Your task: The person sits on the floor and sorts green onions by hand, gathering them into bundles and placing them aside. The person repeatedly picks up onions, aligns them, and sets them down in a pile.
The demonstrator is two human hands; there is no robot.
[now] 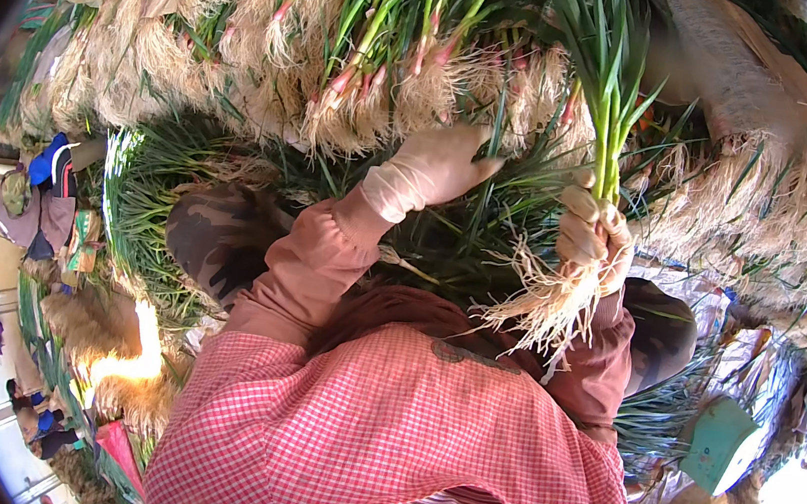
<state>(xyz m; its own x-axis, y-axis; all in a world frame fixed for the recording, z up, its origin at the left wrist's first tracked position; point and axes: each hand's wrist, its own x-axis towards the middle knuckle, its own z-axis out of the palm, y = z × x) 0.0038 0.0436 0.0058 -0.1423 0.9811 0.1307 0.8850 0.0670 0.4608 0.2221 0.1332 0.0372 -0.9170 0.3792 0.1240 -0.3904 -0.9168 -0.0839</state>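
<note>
A red checked smock (394,412) is filling the lower middle, closest to the camera, with a left knee (224,235) and a right knee (663,334) in camouflage cloth showing beyond it. Loose greens (486,237) are covering the surface between the knees. A heap (278,45) of rooted plants is running along the far side, its pale roots hanging toward the person, and a brown sack (740,57) is lying over its right part. A green box (722,447) is tilting among leaves at lower right. On the left, the room is opening onto a pale floor (5,259), with people (36,192) showing small near the rim, and sunlight is striking some roots there.

The gloved right hand (594,237) is gripping a bunch (612,127) by its lower stems, its leaves pointing away and its roots dangling toward the smock. The gloved left hand (439,166) is reaching over the greens, thumb apart; I cannot tell whether it is holding a leaf. The heap's edge is bounding both hands ahead, the knees are flanking them, and a gap is lying between the two hands above the greens.
</note>
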